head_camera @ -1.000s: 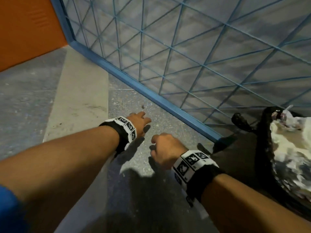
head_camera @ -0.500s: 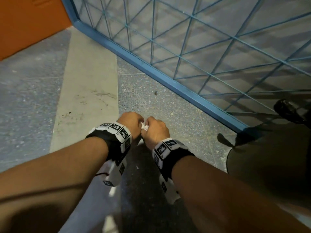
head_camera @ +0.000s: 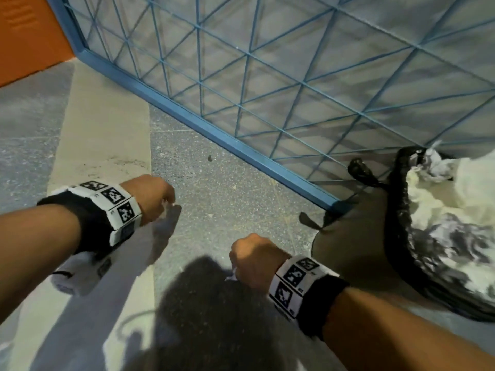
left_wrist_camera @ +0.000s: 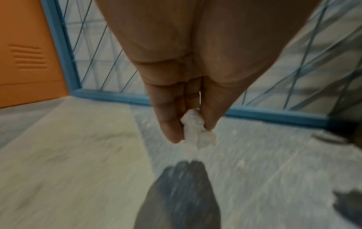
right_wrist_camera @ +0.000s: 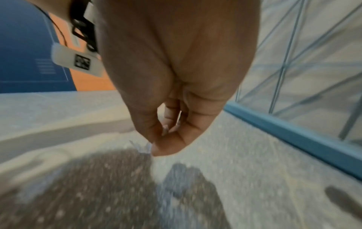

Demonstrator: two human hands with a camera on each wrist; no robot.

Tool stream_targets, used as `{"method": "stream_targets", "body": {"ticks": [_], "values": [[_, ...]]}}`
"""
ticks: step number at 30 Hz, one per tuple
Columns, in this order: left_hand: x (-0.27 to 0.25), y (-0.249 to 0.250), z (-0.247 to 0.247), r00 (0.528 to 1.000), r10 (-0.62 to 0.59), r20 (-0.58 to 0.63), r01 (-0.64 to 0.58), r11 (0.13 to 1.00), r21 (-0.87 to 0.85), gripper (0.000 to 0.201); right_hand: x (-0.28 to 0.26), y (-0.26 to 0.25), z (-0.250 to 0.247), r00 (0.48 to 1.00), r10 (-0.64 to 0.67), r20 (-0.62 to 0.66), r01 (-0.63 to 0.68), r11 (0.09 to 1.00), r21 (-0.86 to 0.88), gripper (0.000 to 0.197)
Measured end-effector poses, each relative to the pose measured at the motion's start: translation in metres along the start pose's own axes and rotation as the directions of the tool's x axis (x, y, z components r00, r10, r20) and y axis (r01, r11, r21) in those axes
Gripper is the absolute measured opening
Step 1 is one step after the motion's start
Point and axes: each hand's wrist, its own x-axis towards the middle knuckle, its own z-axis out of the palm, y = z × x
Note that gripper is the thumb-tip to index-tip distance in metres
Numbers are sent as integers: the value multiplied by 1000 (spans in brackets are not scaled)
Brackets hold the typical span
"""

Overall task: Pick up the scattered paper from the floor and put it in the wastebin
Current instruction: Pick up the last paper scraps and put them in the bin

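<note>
Head view: hands parted since a moment ago — bin [head_camera: 401, 226] back in sight. Left hand [head_camera: 154, 195] pinching a wad [left_wrist_camera: 195, 130], right hand [head_camera: 253, 266] pinching a scrap [right_wrist_camera: 144, 147]. Ready for dumping, probably.

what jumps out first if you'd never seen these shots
The blue wire-mesh panel fills the upper frame. At right a black-lined wastebin is heaped with crumpled white paper. Nearer, the left hand pinches a small white paper wad, and the right hand pinches a thin scrap.
</note>
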Motion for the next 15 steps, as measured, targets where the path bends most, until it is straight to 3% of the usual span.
{"method": "stream_targets", "body": {"ticks": [3, 5, 7, 10, 12, 15], "values": [[-10, 39, -45, 974, 106, -201, -119, 992, -53, 30, -31, -1, -46, 999, 17, 34, -16, 999, -32, 19], [-23, 71, -81, 927, 129, -351, -183, 975, -125, 28, -59, -3, -83, 999, -31, -28, 29, 996, -81, 22], [-42, 105, -119, 854, 114, -508, -251, 945, -211, 29, -92, -1, -121, 984, -84, -155, 65, 990, -125, 24], [-74, 153, -167, 733, 88, -675, -400, 858, -323, 32, -145, 24, -177, 953, -19, -302, -25, 990, -138, 23], [-88, 185, -185, 684, 113, -721, -514, 775, -367, 27, -180, 59, -207, 894, 36, -446, -123, 978, -169, 10], [-98, 241, -190, 657, 191, -729, -630, 670, -392, 19, -225, 120, -220, 772, 190, -607, -312, 945, -102, 5]]}}
